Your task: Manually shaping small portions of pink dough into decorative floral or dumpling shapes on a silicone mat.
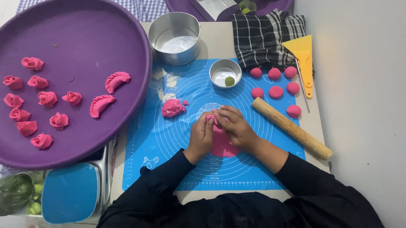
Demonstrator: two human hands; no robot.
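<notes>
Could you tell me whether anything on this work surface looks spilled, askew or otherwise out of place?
Only small things. White powder is smeared across the upper left corner of the blue mat, near the large metal bowl. A tiny pink crumb lies loose beside the pink dough lump. Otherwise nothing stands out.

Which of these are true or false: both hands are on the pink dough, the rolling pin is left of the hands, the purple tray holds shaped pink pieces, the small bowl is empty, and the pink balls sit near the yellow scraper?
1. Both the left hand and the right hand pinch the pink dough. True.
2. The rolling pin lies left of the hands. False: it lies to their right.
3. The purple tray holds shaped pink pieces. True.
4. The small bowl is empty. False: a green ball sits in it.
5. The pink balls sit near the yellow scraper. True.
</notes>
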